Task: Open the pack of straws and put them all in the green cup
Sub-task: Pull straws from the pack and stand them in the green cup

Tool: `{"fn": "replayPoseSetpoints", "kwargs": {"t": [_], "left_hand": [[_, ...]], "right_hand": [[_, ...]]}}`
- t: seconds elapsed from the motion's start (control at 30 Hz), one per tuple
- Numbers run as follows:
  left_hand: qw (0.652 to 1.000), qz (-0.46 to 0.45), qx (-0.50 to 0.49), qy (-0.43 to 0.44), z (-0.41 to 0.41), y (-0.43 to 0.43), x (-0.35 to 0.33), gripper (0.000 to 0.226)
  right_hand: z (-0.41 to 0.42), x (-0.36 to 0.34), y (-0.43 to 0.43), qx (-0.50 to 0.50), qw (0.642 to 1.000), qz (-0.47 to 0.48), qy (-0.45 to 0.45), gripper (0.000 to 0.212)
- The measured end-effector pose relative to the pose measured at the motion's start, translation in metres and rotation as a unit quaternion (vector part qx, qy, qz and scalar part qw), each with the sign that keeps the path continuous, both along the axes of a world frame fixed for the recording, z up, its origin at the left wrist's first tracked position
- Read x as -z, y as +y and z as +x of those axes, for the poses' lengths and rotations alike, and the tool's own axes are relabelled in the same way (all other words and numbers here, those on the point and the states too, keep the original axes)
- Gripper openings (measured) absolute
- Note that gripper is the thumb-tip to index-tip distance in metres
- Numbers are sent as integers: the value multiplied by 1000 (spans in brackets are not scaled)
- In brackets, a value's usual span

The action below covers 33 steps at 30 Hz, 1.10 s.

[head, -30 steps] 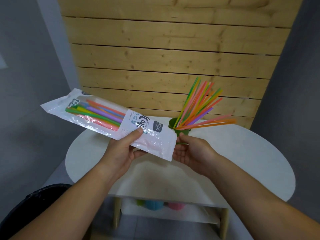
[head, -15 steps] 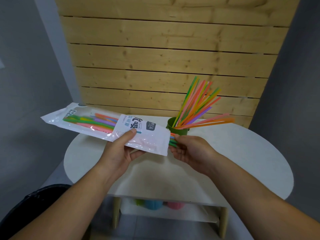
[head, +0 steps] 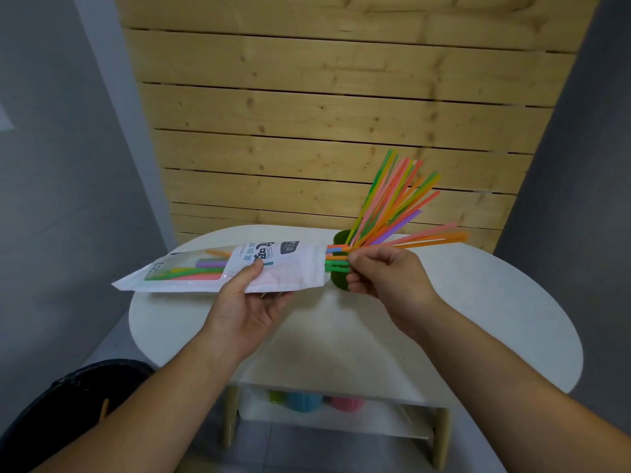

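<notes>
Glossy clear-and-white plastic straw pack (head: pixel 239 268), smooth bright plastic straws (head: pixel 392 213), matt white table (head: pixel 478 319), rough knotty wooden slat wall (head: pixel 324 114)

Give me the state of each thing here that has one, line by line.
straw pack, open at its right end, held above the table
pack straws, ends sticking out of the opening
green cup, upright, holding fanned straws
left grip, holds the pack
right grip, pinches the protruding straw ends
</notes>
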<state>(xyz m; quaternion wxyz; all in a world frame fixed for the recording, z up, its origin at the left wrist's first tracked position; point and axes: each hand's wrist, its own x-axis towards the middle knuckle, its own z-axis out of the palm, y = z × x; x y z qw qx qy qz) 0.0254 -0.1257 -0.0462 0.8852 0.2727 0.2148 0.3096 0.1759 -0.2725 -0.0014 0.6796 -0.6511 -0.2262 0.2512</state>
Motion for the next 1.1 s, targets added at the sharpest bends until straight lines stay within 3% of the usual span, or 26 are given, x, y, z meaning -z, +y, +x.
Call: {"fn": "replayPoseSetpoints", "kwargs": {"t": [0.33,0.47,0.57,0.87,1.1], "left_hand": [[999,8,-42,-9,-2,10,-6,29],[999,12,-44,-14,-1,12,-10,30],[999,16,-40,-16,-1,10,-10,30],[999,24,-25,-11,0,2,-8,21],[999,12,-41,-3,-1,9,-4,36]], "right_hand": [[20,-3,-8,17,999,22,46,6],[13,1,-7,-1,998,10,70,34],[0,7,-3,-41,997,-14,60,38],[-18,9,20,57,971,146,183,23],[-11,5,10,138,986,76,54,23]]}}
